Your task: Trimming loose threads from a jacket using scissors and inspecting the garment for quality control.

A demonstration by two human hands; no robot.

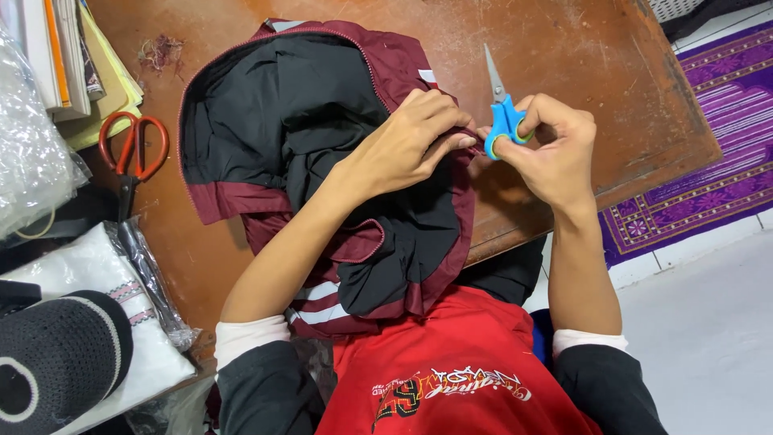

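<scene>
On the worn brown wooden table, a maroon-and-black zip jacket lies spread. Left hand pinches its right edge, fingers clamped on cloth. Just beside it, right hand grips small blue-handled scissors, blades pointing away, closed.

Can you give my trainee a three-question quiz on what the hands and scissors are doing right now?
1. True or false: the right hand holds the small blue scissors.
2. What do the left hand fingers pinch: A) the maroon and black jacket, B) the orange-handled scissors, C) the books?
3. Where do the blue scissors' blades point?

Key: 1 true; 2 A; 3 away from the person, across the wooden table.
</scene>
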